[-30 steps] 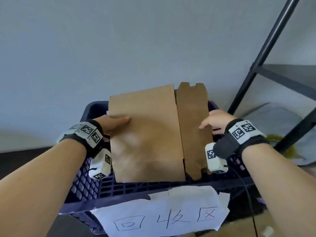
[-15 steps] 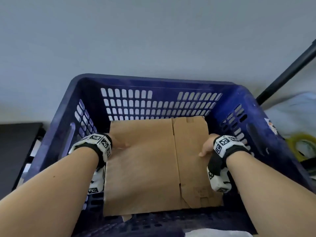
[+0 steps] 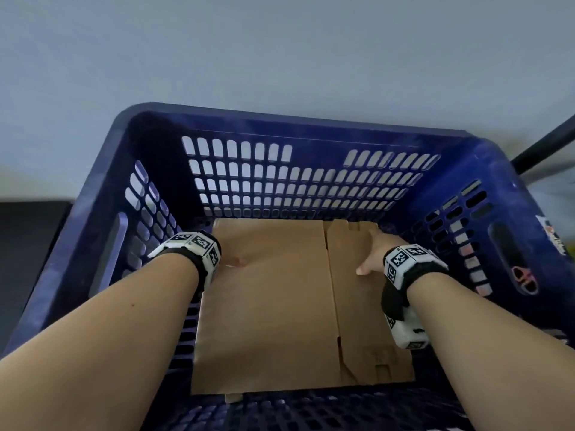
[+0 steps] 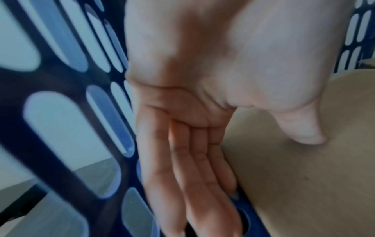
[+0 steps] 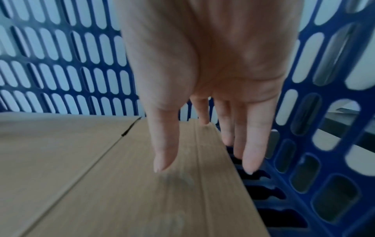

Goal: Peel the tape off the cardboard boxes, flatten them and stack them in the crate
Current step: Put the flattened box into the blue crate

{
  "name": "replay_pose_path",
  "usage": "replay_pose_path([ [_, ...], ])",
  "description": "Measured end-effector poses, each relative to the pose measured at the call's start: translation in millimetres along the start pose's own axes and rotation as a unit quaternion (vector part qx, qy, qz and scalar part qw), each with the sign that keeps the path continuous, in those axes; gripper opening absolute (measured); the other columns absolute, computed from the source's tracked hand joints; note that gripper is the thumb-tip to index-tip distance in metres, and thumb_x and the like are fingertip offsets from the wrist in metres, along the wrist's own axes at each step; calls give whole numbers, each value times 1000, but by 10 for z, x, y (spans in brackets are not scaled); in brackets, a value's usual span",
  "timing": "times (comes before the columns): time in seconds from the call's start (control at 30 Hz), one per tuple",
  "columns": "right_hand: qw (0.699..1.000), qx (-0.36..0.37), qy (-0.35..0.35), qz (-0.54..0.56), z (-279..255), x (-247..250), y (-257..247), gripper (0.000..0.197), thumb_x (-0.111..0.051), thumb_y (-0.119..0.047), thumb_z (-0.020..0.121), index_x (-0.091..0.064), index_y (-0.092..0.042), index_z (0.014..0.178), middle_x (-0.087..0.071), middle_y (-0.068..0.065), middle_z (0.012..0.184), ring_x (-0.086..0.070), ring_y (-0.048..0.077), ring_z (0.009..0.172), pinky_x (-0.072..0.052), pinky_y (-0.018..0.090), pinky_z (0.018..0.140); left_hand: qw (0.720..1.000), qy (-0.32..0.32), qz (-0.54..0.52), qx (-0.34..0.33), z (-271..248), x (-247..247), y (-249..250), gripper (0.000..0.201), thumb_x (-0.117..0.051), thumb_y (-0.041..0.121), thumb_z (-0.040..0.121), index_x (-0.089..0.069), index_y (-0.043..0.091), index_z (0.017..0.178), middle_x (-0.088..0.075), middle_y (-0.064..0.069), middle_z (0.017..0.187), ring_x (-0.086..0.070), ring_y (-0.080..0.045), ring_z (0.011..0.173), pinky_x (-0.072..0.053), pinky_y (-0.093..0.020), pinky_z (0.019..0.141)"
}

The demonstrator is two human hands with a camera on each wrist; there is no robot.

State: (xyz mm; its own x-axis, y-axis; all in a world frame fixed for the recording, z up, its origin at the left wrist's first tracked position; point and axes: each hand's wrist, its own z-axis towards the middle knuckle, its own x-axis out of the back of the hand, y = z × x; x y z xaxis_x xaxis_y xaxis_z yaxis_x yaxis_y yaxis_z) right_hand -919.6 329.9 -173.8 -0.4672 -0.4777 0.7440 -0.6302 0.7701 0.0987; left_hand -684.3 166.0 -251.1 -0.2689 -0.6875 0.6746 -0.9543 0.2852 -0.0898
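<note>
Lying flat between both hands' grip, cardboard (image 3: 270, 306)

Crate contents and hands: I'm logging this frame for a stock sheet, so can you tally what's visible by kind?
Blue crate: 1
Flattened cardboard box lying on the crate floor: 1
Hands: 2, left hand and right hand, both with straight fingers at the cardboard's side edges
Wrist bands with black-and-white markers: 2
Total: 6

Soft, cool, even light; no glare is seen.
Both wrist views are blurred, and the crate (image 3: 298, 129) is bowed by wide-angle distortion.
</note>
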Motion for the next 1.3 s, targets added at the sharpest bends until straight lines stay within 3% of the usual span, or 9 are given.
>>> replay_pose_path([
  [0.07,1000,21,6,-6,-20,36,-46,102,-77,-38,75,-14,-12,151,-32,12,150,-39,27,133,-41,34,105,1000,19,10,-16,199,-42,-8,105,-57,78,66,-24,22,148,-43,-6,144,-46,-23,127,-40,-30,96],
  [0.2,996,81,41,-15,-148,143,-136,79,-66,-34,85,-24,-16,150,-34,7,150,-39,24,134,-38,30,104,998,61,7,-24,-381,369,-22,98,-48,78,74,-26,17,148,-42,-6,145,-43,-25,130,-38,-35,105],
  [0.33,990,118,66,-37,-394,349,-230,55,-54,-29,93,-37,-14,144,-45,6,143,-48,23,126,-43,29,101,990,110,6,-83,-814,681,39,64,-51,61,86,-57,7,120,-65,-6,107,-61,-21,101,-48,-30,87],
  [0.43,984,148,101,-16,-633,524,-279,47,-53,-26,94,-45,-15,139,-50,7,138,-51,25,122,-44,33,100,980,150,-3,-132,-1077,830,140,42,-56,52,87,-60,11,96,-58,0,73,-61,-19,82,-51,-30,78],
  [0.63,954,208,215,27,-1231,883,-243,44,-48,-18,96,-44,-13,140,-46,8,142,-46,26,127,-40,31,99,885,363,-133,-261,-1744,1132,227,30,-57,37,89,-56,20,113,-59,-1,112,-55,-17,95,-46,-32,79],
  [0.8,925,260,267,76,-1736,980,-224,37,-47,-13,95,-52,-10,132,-55,9,132,-54,25,117,-43,30,94,814,442,-199,-319,-2313,1251,168,41,-59,29,88,-51,20,128,-49,-6,128,-49,-22,116,-43,-34,94],
  [1.0,885,315,317,130,-2262,961,-298,39,-48,-14,93,-52,-15,132,-58,9,128,-61,26,107,-48,32,89,790,492,-208,-301,-2798,1225,-99,48,-61,29,87,-48,23,133,-46,-5,136,-44,-22,124,-38,-35,102],
  [1.13,865,352,328,145,-2588,885,-470,42,-49,-14,94,-51,-16,135,-52,6,138,-53,23,121,-41,30,98,782,511,-217,-284,-3041,1123,-393,48,-60,29,87,-48,23,132,-46,-5,136,-45,-21,123,-38,-35,102],
  [1.3,843,401,327,147,-2960,735,-897,41,-49,-14,92,-53,-18,133,-54,5,135,-54,22,119,-41,27,94,780,537,-220,-235,-3187,980,-958,48,-59,29,87,-48,23,134,-44,-4,140,-44,-22,127,-38,-37,104],
])
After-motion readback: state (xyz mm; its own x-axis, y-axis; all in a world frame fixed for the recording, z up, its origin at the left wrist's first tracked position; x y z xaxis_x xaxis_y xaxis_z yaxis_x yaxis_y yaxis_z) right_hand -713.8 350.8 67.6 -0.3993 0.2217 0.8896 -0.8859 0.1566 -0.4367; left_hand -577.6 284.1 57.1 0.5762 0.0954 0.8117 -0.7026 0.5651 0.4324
